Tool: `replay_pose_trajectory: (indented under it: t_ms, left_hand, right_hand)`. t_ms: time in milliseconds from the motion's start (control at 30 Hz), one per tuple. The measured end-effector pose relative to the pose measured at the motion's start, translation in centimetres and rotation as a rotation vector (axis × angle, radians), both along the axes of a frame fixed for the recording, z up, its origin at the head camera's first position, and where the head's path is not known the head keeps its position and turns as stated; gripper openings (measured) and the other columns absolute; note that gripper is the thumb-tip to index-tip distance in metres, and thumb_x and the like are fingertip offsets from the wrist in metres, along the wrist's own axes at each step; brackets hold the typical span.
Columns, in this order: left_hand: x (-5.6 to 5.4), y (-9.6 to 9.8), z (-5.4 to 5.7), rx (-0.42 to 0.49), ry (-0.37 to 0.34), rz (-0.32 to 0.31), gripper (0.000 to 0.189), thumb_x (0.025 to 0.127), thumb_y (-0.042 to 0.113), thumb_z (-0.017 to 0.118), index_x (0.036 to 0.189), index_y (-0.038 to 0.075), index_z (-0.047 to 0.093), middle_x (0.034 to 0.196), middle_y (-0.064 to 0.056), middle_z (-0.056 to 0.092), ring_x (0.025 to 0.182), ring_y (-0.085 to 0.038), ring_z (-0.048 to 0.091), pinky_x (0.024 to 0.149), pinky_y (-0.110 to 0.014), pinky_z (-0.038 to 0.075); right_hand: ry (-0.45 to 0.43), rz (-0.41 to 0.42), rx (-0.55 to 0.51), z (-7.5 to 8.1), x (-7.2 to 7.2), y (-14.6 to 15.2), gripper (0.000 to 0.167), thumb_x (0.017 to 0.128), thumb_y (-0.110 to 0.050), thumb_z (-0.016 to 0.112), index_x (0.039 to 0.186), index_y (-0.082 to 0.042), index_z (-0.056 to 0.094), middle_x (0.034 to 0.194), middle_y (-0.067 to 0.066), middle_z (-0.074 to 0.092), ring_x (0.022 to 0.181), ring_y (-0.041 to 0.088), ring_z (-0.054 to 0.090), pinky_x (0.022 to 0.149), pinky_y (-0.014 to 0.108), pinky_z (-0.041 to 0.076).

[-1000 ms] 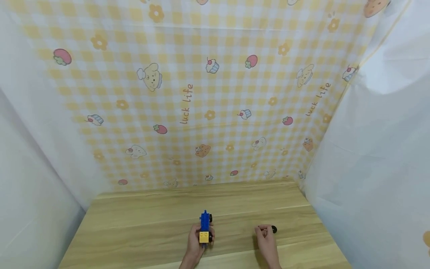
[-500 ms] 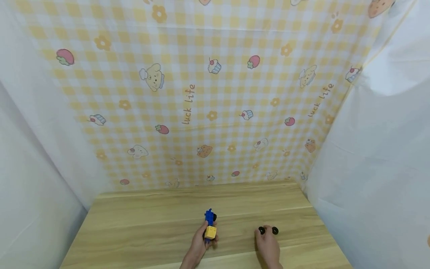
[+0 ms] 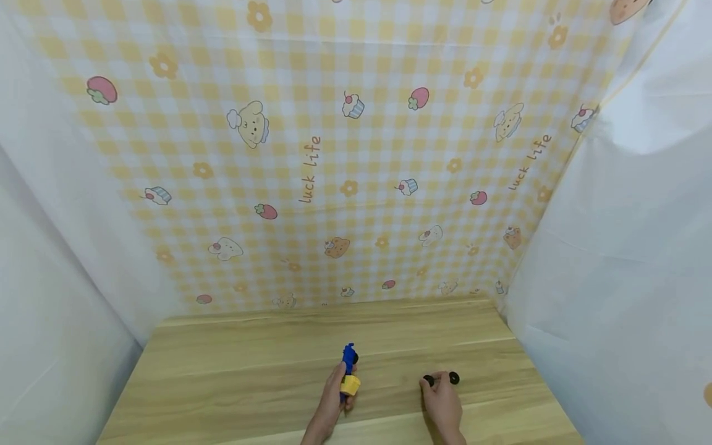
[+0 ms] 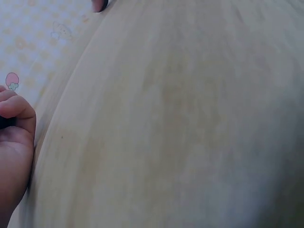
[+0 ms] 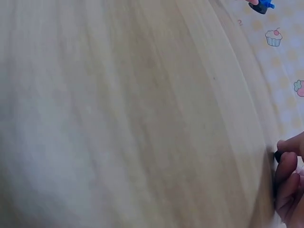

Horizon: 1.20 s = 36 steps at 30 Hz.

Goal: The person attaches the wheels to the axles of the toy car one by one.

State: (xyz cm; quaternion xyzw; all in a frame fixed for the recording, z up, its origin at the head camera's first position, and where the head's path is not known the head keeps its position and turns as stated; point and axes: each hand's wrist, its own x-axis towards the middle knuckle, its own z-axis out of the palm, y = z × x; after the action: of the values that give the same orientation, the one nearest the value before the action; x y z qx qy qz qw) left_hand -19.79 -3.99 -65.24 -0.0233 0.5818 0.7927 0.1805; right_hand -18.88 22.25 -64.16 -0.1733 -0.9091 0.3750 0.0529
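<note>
My left hand (image 3: pixel 330 395) grips a toy vehicle built of blocks, with a long blue chassis (image 3: pixel 348 355) and a yellow block (image 3: pixel 350 385) nearer the wrist. A black wheel (image 3: pixel 356 358) shows on the chassis's right side, and fingers cover much of the rest. To the right, low over the tabletop, my right hand (image 3: pixel 443 405) pinches a small black wheel (image 3: pixel 428 381) between thumb and fingers. Another black wheel (image 3: pixel 454 377) lies just right of those fingertips. In the right wrist view, the pinched wheel (image 5: pixel 278 156) is mostly hidden by the fingers.
A wood-grain table (image 3: pixel 239 371) spreads under both hands. Behind it hangs a yellow checked curtain (image 3: pixel 345 210) with printed cartoons. White sheets close off the left side and the right side (image 3: pixel 612 278).
My left hand has turned the toy, tipping the yellow block to the right and bringing the thumb over the chassis. The wheel at my right thumb has come into view.
</note>
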Motion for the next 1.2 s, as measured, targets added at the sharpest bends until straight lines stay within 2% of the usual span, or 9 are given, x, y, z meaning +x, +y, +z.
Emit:
replay_pose_trajectory:
  t_ms: [133, 267, 333, 533, 667, 800, 933, 1033, 1200]
  left_hand:
    - [0.0, 0.3, 0.2, 0.027, 0.001, -0.008, 0.056, 0.102, 0.036, 0.040, 0.143, -0.001, 0.032, 0.074, 0.003, 0.045, 0.058, -0.008, 0.039, 0.050, -0.022, 0.038]
    - [-0.3, 0.2, 0.4, 0.024, -0.005, 0.003, 0.059, 0.093, 0.020, 0.045, 0.145, -0.003, 0.027, 0.078, 0.000, 0.046, 0.064, -0.011, 0.043, 0.054, -0.024, 0.039]
    - [-0.4, 0.0, 0.4, 0.017, -0.008, 0.019, 0.059, 0.094, 0.019, 0.049, 0.143, -0.005, 0.027, 0.083, -0.001, 0.049, 0.068, -0.012, 0.045, 0.057, -0.024, 0.041]
    - [-0.4, -0.2, 0.0, 0.030, -0.025, 0.066, 0.050, 0.097, 0.023, 0.058, 0.132, -0.005, 0.036, 0.089, -0.004, 0.057, 0.073, -0.012, 0.051, 0.061, -0.024, 0.043]
    - [-0.5, 0.3, 0.0, 0.026, -0.038, 0.073, 0.049, 0.099, 0.033, 0.058, 0.129, -0.002, 0.039, 0.092, -0.004, 0.061, 0.071, -0.011, 0.054, 0.061, -0.024, 0.044]
    - [-0.5, 1.0, 0.1, -0.040, -0.040, 0.092, 0.042, 0.100, 0.038, 0.054, 0.119, 0.004, 0.040, 0.077, 0.000, 0.056, 0.060, -0.010, 0.050, 0.055, -0.024, 0.044]
    - [-0.3, 1.3, 0.2, -0.097, 0.005, 0.113, 0.037, 0.100, 0.038, 0.055, 0.111, 0.006, 0.040, 0.063, 0.003, 0.044, 0.049, -0.011, 0.043, 0.047, -0.025, 0.042]
    - [0.1, 1.6, 0.2, -0.168, 0.053, 0.087, 0.044, 0.100, 0.043, 0.057, 0.119, 0.006, 0.043, 0.062, 0.003, 0.042, 0.044, -0.010, 0.041, 0.042, -0.024, 0.040]
    - [0.7, 2.1, 0.0, -0.280, 0.116, 0.027, 0.048, 0.101, 0.042, 0.054, 0.133, 0.009, 0.043, 0.063, 0.003, 0.044, 0.040, -0.010, 0.038, 0.038, -0.023, 0.036]
  right_hand:
    - [0.024, -0.022, -0.066, -0.5, 0.3, 0.1, 0.028, 0.093, -0.027, 0.068, 0.104, -0.002, 0.061, 0.070, -0.001, 0.057, 0.058, 0.012, 0.048, 0.055, 0.026, 0.035]
    - [0.063, -0.053, -0.169, -0.9, 0.5, -0.3, 0.028, 0.094, -0.031, 0.068, 0.101, -0.006, 0.061, 0.071, -0.003, 0.057, 0.061, 0.010, 0.048, 0.060, 0.024, 0.035]
    - [0.085, -0.074, -0.260, -1.1, 0.5, -0.9, 0.028, 0.095, -0.031, 0.067, 0.103, -0.005, 0.060, 0.070, -0.003, 0.057, 0.060, 0.009, 0.048, 0.059, 0.023, 0.037]
    - [0.151, -0.087, -0.717, -1.0, 1.0, -3.2, 0.028, 0.103, -0.025, 0.057, 0.111, 0.000, 0.050, 0.076, 0.004, 0.059, 0.059, 0.010, 0.053, 0.055, 0.024, 0.048]
    - [0.126, -0.055, -0.882, -0.1, 1.1, -4.4, 0.026, 0.103, -0.028, 0.055, 0.112, -0.004, 0.048, 0.080, 0.003, 0.058, 0.060, 0.009, 0.054, 0.055, 0.023, 0.048]
    - [0.102, 0.014, -0.913, 1.5, 0.9, -5.6, 0.025, 0.103, -0.026, 0.056, 0.113, -0.004, 0.050, 0.082, 0.003, 0.061, 0.065, 0.010, 0.058, 0.058, 0.023, 0.050]
    - [0.107, 0.113, -0.877, 2.6, 0.9, -7.6, 0.031, 0.099, -0.026, 0.063, 0.111, 0.001, 0.053, 0.082, 0.004, 0.064, 0.069, 0.012, 0.062, 0.059, 0.023, 0.052]
    - [0.112, 0.148, -0.879, 2.7, 1.3, -8.9, 0.034, 0.096, -0.026, 0.067, 0.110, 0.003, 0.054, 0.080, 0.006, 0.064, 0.068, 0.013, 0.062, 0.059, 0.024, 0.052]
    - [0.057, 0.133, -0.914, 1.4, 1.7, -10.1, 0.036, 0.096, -0.029, 0.067, 0.112, 0.001, 0.059, 0.080, 0.002, 0.065, 0.066, 0.012, 0.062, 0.060, 0.025, 0.053]
